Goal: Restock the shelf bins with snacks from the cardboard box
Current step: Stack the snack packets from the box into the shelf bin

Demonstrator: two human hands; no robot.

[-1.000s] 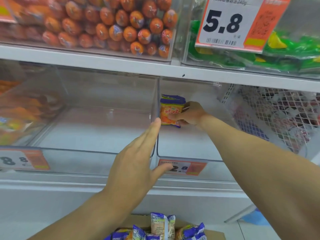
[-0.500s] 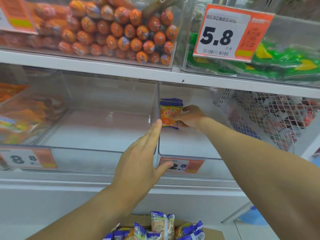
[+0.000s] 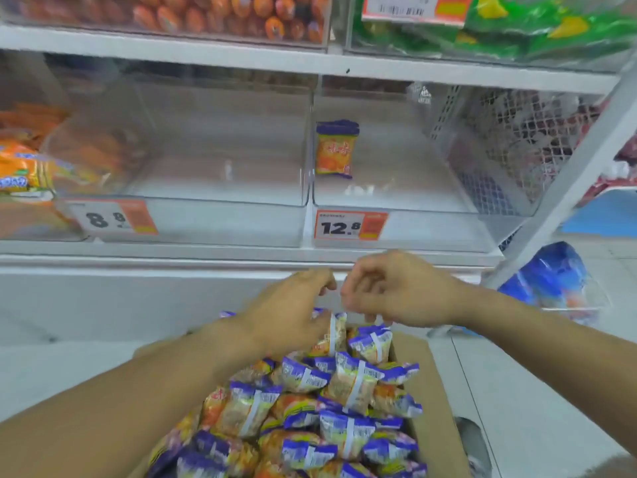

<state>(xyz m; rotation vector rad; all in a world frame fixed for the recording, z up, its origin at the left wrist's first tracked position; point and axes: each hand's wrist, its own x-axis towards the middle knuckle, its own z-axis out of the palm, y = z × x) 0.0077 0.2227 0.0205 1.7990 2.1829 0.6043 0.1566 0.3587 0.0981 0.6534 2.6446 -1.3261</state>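
An orange-and-purple snack packet (image 3: 336, 150) stands upright alone against the left wall of the clear bin (image 3: 396, 198) priced 12.8. Below, the cardboard box (image 3: 434, 391) is heaped with several packets (image 3: 344, 384) of the same kind. My left hand (image 3: 289, 312) hovers over the far end of the heap, fingers curled down onto the top packet; a grip cannot be made out. Beside it my right hand (image 3: 396, 291) hangs above the box with its fingers loosely curled and nothing in them.
The clear bin (image 3: 206, 188) priced 8.8, left of the 12.8 bin, holds nothing. Orange packs (image 3: 24, 167) fill the far-left bin. A wire basket (image 3: 517, 139) stands to the right. The upper shelf carries orange sausages (image 3: 224, 12) and green packs (image 3: 517, 25). A blue bag (image 3: 551, 277) lies on the floor.
My right hand let go of the packet, which stays standing in the 12.8 bin. Both hands drew back out of the shelf and came down over the box. My view tilted downward.
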